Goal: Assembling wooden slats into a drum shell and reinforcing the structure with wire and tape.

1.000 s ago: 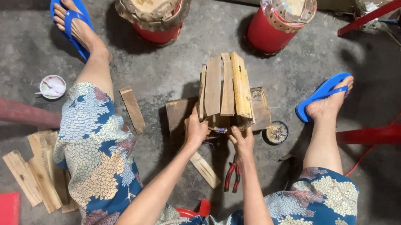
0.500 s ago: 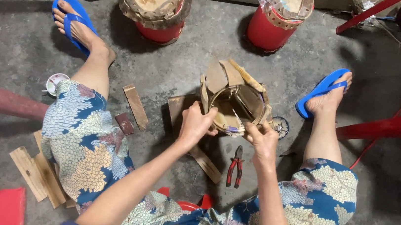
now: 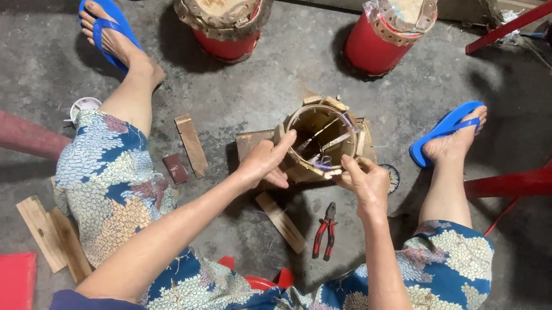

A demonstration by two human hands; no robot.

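Both hands up on the wooden stave barrel (image 3: pixel 322 143), held just above the concrete floor (image 3: pixel 240 103) between the spread knees. Left hand (image 3: pixel 263 164) curled round the near-left wall, fingers wrapped over the rim, thumb along the outside. Right hand (image 3: pixel 367 182) closed on the near-right edge, fingertips pinching the lower rim where the staves meet; impossible to tell whether anything small sits in that pinch. Barrel tipped so its open mouth faces up toward the camera, long axis running away from the hands and slightly upward, hollow inside showing thin strips crossing within. Both hands about equally near, one on each flank, the barrel lying straight ahead of them.

Just below the right hand, red-handled pliers (image 3: pixel 327 230) flat on the floor, jaws pointing toward the barrel. Between the hands and a little nearer the body, a loose wooden slat (image 3: pixel 281 221) lying diagonally. Left of the left hand, another slat (image 3: pixel 191 145) and a small dark red block (image 3: pixel 175 168). Beyond the barrel, well apart from the hands, two red drums (image 3: pixel 226 10) with wooden tops. Far to the left, by the knee, a small stack of slats (image 3: pixel 52 234). Blue sandals (image 3: pixel 108 24) out wide on both feet.
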